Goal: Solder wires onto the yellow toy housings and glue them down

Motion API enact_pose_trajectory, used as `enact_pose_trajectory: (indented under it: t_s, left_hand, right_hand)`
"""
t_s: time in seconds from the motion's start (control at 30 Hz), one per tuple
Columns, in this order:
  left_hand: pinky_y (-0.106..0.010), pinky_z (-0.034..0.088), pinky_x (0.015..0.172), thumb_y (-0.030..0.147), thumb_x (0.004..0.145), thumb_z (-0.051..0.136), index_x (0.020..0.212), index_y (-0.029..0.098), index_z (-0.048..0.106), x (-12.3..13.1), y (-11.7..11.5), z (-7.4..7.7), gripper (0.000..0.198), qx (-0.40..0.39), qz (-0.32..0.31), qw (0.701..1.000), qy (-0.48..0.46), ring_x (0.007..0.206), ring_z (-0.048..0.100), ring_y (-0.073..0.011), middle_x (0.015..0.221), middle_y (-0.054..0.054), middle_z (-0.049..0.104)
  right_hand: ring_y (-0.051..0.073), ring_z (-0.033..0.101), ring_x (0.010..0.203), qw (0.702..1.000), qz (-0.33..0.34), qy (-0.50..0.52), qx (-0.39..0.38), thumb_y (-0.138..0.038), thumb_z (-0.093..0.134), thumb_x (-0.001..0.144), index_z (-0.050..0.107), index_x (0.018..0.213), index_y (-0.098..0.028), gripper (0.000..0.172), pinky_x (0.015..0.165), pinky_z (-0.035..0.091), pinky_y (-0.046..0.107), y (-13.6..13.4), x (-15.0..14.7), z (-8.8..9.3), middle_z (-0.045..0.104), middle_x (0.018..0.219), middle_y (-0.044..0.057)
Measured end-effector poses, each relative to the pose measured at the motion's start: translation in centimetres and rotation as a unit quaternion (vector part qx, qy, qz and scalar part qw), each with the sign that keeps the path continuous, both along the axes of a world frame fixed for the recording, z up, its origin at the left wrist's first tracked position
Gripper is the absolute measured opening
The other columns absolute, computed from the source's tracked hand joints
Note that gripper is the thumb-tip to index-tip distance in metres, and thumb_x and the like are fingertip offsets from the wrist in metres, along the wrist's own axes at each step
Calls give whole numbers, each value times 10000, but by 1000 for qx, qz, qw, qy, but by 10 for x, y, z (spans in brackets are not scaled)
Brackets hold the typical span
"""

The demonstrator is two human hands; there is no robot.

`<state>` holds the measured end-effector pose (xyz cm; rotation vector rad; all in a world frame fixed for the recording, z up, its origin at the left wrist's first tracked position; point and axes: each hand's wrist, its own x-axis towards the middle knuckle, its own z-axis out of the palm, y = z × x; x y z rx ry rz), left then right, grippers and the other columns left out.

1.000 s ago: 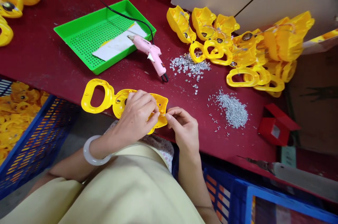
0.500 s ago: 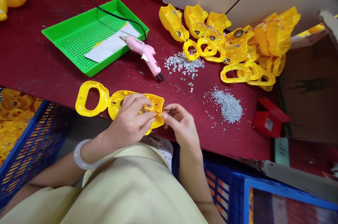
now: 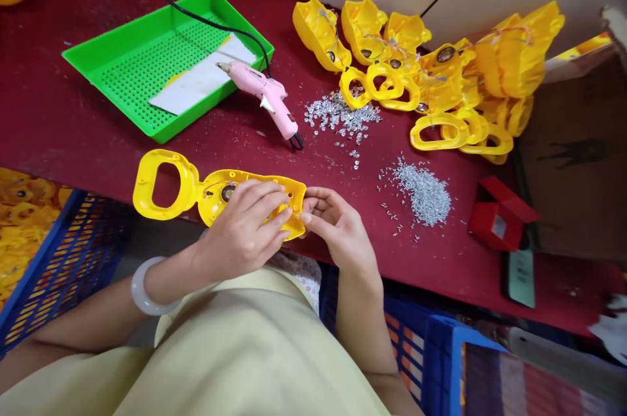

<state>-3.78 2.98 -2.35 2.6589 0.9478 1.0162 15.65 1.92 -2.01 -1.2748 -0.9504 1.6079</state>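
Note:
A yellow plastic shell half (image 3: 210, 204) with an oval ring handle lies open side up at the table's front edge. Inside it shows a round speaker-like part (image 3: 228, 192), with a thin wire near it. My left hand (image 3: 247, 226) reaches over the shell's right half, fingers bent and close together at its inside; what they press or pinch is hidden. At the shell's right end, my right hand (image 3: 337, 226) grips the edge between thumb and curled fingers.
A pink glue gun (image 3: 264, 96) leans on a green tray (image 3: 166, 132) holding a white sheet. Small clear pieces (image 3: 337, 115) and silvery screws (image 3: 424, 194) lie in piles. More yellow shells (image 3: 441, 89) crowd the back right. A red box (image 3: 497, 223) stands right; blue crates (image 3: 98, 253) sit below.
My left fingers have gone from a pinch near small parts in the shell to lying across its right end. My right hand stays at the edge. The view has shifted slightly.

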Motion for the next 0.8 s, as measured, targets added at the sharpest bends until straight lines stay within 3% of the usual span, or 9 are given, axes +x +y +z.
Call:
enact_pose_trajectory:
  t_s: [0.23, 0.47, 0.8]
  left_hand:
    - [-477, 441, 957, 285, 901, 567, 1051, 127, 637, 0, 2, 5, 229, -33, -23, 999, 28, 1149, 555, -303, 1137, -136, 664]
    - [-450, 416, 973, 254, 904, 552, 1032, 139, 644, -4, 6, 10, 195, -98, -53, 993, 23, 1139, 550, -273, 1135, -109, 661]
    - [-459, 445, 975, 207, 857, 615, 1060, 152, 653, -1, 1, 6, 214, -59, -31, 998, 3, 1164, 562, -278, 1155, -118, 667]
  right_hand:
    - [98, 584, 789, 1000, 6, 0, 6, -261, 780, 727, 602, 1047, -208, 369, 710, 537, 228, -2, 3, -1, 603, 823, -17]
    - [111, 589, 746, 1000, 7, 5, -14, -327, 782, 721, 592, 1052, -210, 399, 636, 558, 244, -2, -1, -1, 587, 818, -16]
    - [99, 598, 676, 999, -11, 33, 5, -387, 732, 774, 593, 1081, -213, 379, 601, 565, 252, -5, 2, -3, 607, 813, -17]
